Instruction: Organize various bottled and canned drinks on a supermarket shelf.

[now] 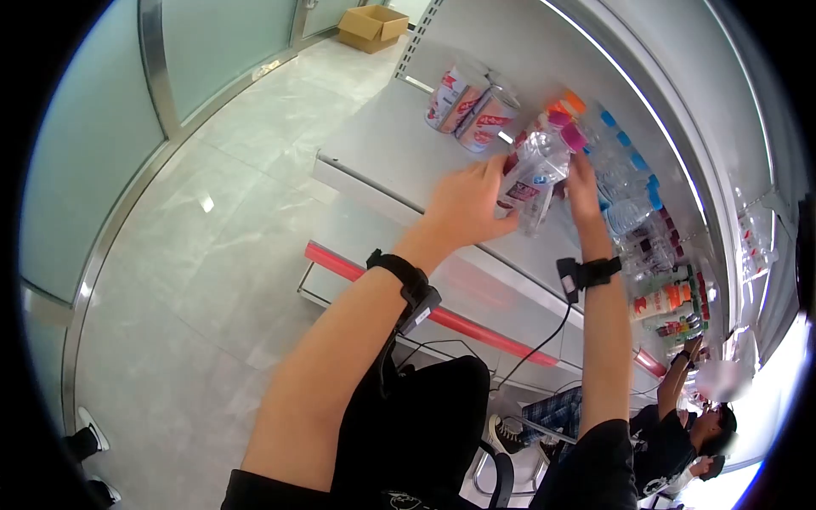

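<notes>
Two clear plastic bottles with pink caps stand close together over the white shelf, tilted in the view. My left hand (pixel 466 202) is closed round the near clear bottle (pixel 525 177), thumb on one side and fingers on the other. My right hand (pixel 581 189) is at the far side of the pair, against the other pink-capped bottle (pixel 539 211); its fingers are mostly hidden behind the bottles. Just beyond them is an orange-capped bottle (pixel 561 107). Two cans with pink-and-white labels (pixel 488 119) stand side by side on the shelf, left of the bottles.
The white shelf (pixel 374 140) has a lower tier with a red edge strip (pixel 340 262). Blue-capped water bottles (pixel 627 204) and other drinks line its right side. A cardboard box (pixel 372 29) sits on the floor. Other people (pixel 680 433) are at the lower right.
</notes>
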Demonstrator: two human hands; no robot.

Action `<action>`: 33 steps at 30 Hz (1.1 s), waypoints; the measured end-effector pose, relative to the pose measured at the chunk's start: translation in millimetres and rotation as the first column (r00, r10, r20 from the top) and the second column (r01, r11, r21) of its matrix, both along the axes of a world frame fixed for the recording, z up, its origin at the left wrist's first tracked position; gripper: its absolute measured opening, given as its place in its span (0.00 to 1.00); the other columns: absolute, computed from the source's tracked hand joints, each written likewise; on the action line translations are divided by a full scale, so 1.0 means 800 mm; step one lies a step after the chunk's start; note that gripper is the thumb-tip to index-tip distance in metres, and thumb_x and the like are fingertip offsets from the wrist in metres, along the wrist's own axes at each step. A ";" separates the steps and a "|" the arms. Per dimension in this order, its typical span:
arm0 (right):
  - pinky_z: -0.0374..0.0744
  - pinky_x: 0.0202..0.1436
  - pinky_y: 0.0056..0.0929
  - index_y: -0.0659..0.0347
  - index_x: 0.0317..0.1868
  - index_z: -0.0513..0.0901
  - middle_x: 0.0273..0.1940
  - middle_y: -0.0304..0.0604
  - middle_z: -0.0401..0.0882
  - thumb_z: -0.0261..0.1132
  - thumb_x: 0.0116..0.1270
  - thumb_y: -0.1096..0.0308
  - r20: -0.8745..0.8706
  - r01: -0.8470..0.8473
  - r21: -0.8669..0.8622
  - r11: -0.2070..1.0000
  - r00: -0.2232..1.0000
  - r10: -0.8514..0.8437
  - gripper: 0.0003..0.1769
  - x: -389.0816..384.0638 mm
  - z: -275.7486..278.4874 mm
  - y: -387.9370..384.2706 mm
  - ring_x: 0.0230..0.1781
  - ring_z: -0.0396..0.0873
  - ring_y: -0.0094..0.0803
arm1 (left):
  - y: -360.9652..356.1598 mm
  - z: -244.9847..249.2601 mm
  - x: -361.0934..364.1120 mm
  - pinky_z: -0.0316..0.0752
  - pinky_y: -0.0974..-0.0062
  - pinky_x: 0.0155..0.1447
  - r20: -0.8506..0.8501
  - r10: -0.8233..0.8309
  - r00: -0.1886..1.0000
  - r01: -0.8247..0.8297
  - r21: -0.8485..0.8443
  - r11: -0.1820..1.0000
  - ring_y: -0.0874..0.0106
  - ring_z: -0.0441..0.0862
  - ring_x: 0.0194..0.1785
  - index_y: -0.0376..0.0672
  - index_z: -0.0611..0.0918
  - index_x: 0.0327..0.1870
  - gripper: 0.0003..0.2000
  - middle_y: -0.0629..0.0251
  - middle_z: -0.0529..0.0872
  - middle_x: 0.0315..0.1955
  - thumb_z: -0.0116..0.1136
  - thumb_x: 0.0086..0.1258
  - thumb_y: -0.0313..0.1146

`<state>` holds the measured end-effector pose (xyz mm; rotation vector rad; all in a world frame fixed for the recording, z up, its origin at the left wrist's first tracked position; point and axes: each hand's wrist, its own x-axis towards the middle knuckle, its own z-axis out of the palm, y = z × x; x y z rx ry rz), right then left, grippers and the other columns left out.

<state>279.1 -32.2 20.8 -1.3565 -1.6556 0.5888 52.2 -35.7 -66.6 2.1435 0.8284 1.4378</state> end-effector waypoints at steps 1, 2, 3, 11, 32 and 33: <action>0.76 0.37 0.25 0.68 0.63 0.74 0.39 0.42 0.82 0.63 0.71 0.55 0.125 0.018 0.178 0.984 0.991 -0.041 0.29 -0.020 -0.016 0.005 0.33 0.79 0.25 | 0.001 -0.001 0.002 0.78 0.57 0.51 0.032 -0.001 1.000 0.000 0.024 1.000 0.50 0.82 0.50 0.35 0.67 0.64 0.37 0.47 0.83 0.46 0.70 0.57 0.43; 0.77 0.42 0.25 0.68 0.64 0.74 0.42 0.43 0.84 0.65 0.69 0.60 0.235 0.017 0.351 0.936 0.966 -0.106 0.28 -0.030 -0.031 0.009 0.37 0.80 0.24 | 0.002 -0.004 0.002 0.78 0.57 0.50 0.061 -0.007 0.998 0.004 0.047 0.999 0.50 0.82 0.50 0.35 0.67 0.64 0.37 0.47 0.83 0.46 0.71 0.57 0.44; 0.77 0.49 0.25 0.69 0.63 0.73 0.46 0.46 0.85 0.67 0.66 0.68 0.122 -0.018 0.356 0.934 0.992 -0.027 0.27 -0.036 -0.039 0.010 0.43 0.80 0.24 | 0.000 -0.002 0.000 0.78 0.57 0.50 0.056 -0.009 0.998 0.007 0.042 0.999 0.50 0.82 0.50 0.35 0.67 0.64 0.37 0.47 0.83 0.46 0.71 0.57 0.44; 0.66 0.32 0.18 0.68 0.67 0.67 0.28 0.30 0.63 0.64 0.71 0.68 -0.241 0.351 0.559 0.751 0.936 -0.259 0.28 -0.082 -0.058 -0.023 0.26 0.61 0.17 | 0.000 -0.006 0.004 0.78 0.60 0.55 0.196 0.013 0.981 -0.024 0.056 0.998 0.49 0.82 0.53 0.32 0.68 0.64 0.41 0.45 0.82 0.51 0.76 0.55 0.45; 0.78 0.49 0.33 0.67 0.62 0.75 0.50 0.50 0.80 0.55 0.76 0.47 -0.261 0.410 0.482 0.775 0.911 -0.320 0.30 0.005 -0.002 0.004 0.45 0.82 0.37 | -0.001 -0.006 0.003 0.76 0.57 0.57 0.210 0.050 0.976 -0.091 0.187 0.978 0.48 0.80 0.54 0.33 0.61 0.70 0.56 0.48 0.79 0.55 0.83 0.41 0.49; 0.79 0.49 0.34 0.64 0.63 0.76 0.50 0.51 0.81 0.56 0.76 0.49 0.131 0.317 0.550 0.772 0.881 -0.455 0.28 0.029 0.018 0.026 0.45 0.83 0.39 | 0.002 -0.003 0.003 0.76 0.57 0.57 0.200 0.048 0.979 -0.089 0.198 0.976 0.48 0.80 0.54 0.33 0.61 0.70 0.56 0.48 0.79 0.55 0.83 0.41 0.49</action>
